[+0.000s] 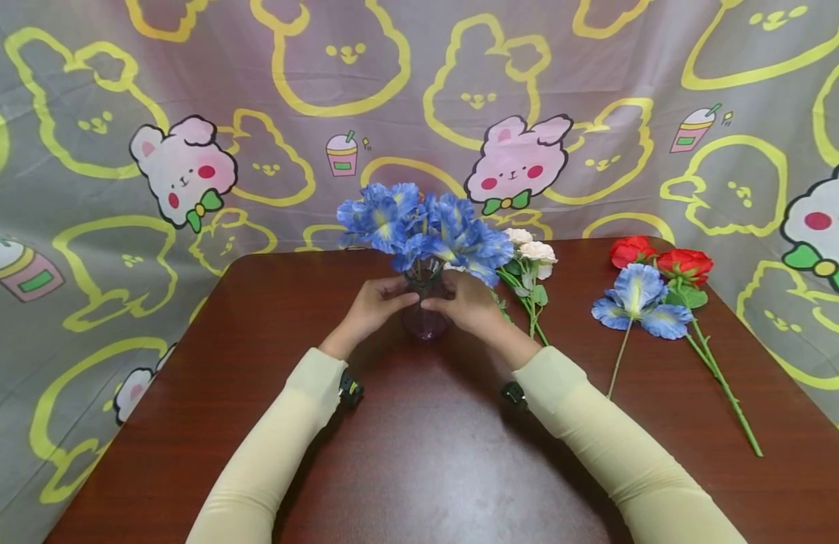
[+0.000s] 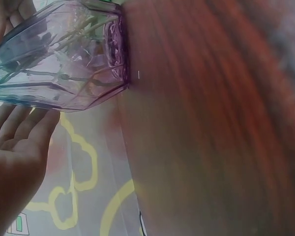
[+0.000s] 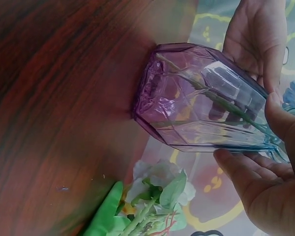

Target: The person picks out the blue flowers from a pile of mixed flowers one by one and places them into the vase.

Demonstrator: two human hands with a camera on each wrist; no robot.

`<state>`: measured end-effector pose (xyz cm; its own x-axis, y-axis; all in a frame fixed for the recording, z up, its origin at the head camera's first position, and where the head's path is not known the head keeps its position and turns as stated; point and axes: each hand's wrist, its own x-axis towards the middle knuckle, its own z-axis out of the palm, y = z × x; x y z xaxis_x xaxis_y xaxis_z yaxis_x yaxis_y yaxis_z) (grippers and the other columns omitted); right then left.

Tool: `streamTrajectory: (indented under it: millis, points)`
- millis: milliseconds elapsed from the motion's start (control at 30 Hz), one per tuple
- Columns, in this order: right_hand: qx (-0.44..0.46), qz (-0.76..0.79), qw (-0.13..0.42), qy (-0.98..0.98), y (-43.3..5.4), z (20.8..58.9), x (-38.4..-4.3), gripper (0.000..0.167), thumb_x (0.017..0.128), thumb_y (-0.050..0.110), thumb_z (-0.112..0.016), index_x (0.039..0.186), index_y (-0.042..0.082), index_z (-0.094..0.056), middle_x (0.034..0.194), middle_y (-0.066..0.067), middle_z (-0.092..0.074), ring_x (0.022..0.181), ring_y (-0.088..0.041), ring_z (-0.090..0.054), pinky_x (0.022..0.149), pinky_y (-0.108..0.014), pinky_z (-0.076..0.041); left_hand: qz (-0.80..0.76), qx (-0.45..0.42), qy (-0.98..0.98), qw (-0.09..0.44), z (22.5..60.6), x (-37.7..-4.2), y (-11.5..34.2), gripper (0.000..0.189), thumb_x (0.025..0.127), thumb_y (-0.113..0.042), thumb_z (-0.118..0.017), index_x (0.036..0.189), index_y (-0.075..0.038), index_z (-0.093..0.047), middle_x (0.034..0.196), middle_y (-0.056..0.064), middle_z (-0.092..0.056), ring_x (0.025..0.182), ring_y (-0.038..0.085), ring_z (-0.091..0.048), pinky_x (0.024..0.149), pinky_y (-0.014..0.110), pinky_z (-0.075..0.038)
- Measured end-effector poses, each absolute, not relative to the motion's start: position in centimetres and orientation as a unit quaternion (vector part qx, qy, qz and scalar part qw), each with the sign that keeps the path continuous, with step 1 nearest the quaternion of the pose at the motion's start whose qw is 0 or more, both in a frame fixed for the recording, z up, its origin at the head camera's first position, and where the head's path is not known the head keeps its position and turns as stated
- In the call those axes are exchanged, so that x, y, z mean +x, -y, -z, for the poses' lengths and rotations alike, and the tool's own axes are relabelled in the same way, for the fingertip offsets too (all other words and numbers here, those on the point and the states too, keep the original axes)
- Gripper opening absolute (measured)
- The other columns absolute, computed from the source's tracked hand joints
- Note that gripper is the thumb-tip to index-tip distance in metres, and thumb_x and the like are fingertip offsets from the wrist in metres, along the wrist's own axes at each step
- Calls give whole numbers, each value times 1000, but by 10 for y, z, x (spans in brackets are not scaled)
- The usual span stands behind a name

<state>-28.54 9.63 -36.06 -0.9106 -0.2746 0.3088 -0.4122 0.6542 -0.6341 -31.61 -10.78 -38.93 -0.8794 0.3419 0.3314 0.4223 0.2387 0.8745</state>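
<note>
A faceted glass vase [image 1: 426,321], purple at its base and bluish at its neck, appears to stand upright on the table. Blue irises [image 1: 385,215] fan out from its mouth, and their stems show through the glass in both wrist views. My left hand [image 1: 380,302] holds the vase from the left near the neck, thumb toward me. From the right, my right hand [image 1: 472,302] grips it at the same height, its thumb [image 3: 280,115] across the near side. The fingers [image 2: 32,125] of my left hand lie along the glass, partly hidden behind it.
White roses [image 1: 538,253] with green stems lie just right of the vase. Farther right, a single blue iris [image 1: 636,291] lies beside red roses [image 1: 685,264] on the brown table [image 1: 419,468]. A patterned curtain [image 1: 406,75] hangs behind the table.
</note>
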Motion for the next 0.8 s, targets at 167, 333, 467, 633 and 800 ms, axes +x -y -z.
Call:
streamTrajectory:
  millis: [167, 333, 467, 633, 800]
  points:
    - [200, -368, 82, 904, -98, 361, -286, 33, 84, 34, -77, 90, 5, -61, 80, -5, -62, 74, -22, -55, 67, -38, -48, 549, -245, 798, 36, 388, -315, 109, 40, 90, -9, -71, 124, 7, -61, 120, 21, -63, 114, 29, -60, 95, 35, -50]
    - [192, -388, 46, 900, -105, 358, -285, 47, 86, 29, -76, 120, 0, -61, 115, -16, -66, 104, -30, -62, 90, -43, -50, 537, -243, 807, 36, 388, -315, 109, 42, 90, -11, -71, 126, 7, -60, 122, 21, -62, 114, 29, -60, 95, 36, -50]
    - [184, -392, 61, 899, -120, 353, -278, 62, 84, 22, -78, 133, -6, -54, 128, -24, -58, 116, -37, -57, 98, -48, -46, 526, -239, 816, 35, 386, -315, 108, 44, 90, -13, -72, 126, 8, -59, 123, 24, -61, 115, 31, -60, 96, 37, -49]
    - [141, -350, 87, 922, -149, 348, -269, 45, 81, 23, -81, 111, -5, -63, 103, -24, -67, 95, -36, -63, 80, -47, -51, 508, -231, 829, 37, 384, -313, 107, 49, 90, -15, -72, 128, 10, -56, 125, 27, -58, 116, 35, -58, 96, 40, -49]
    - [107, -324, 75, 937, -189, 344, -258, 50, 83, 21, -79, 118, -10, -60, 111, -28, -64, 102, -40, -62, 86, -50, -50, 494, -234, 837, 41, 385, -313, 108, 50, 91, -15, -71, 129, 12, -54, 125, 28, -58, 116, 35, -58, 96, 40, -49]
